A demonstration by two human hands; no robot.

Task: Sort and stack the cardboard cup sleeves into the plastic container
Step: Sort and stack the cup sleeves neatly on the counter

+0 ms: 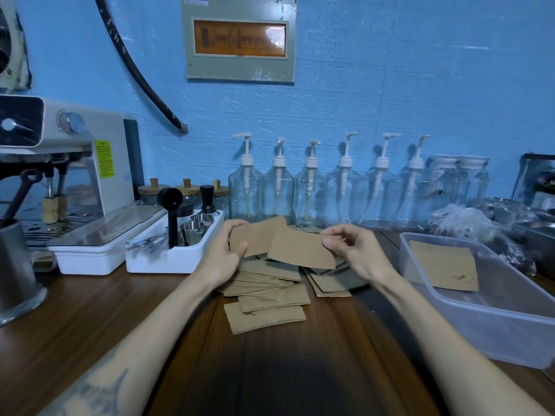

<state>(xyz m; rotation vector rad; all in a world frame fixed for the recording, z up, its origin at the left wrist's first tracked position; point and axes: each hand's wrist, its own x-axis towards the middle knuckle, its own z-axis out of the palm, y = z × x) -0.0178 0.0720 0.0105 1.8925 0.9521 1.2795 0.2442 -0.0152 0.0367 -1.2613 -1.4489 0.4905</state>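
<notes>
My left hand (223, 250) grips one flat brown cardboard sleeve (255, 235) by its left end. My right hand (351, 250) pinches a second sleeve (300, 250) by its right end, and this one overlaps the front of the first. Both are held above a loose pile of several sleeves (267, 298) spread on the wooden counter. At the right stands a clear plastic container (468, 316) with a neat stack of sleeves (444, 265) lying inside it near the far end.
A white tray of metal cups and spoons (168, 250) sits left of the pile, beside an espresso machine (75, 175). Glass pump bottles (309, 187) line the blue wall. A steel cup (15, 265) stands far left; plastic bags (468, 223) lie behind the container.
</notes>
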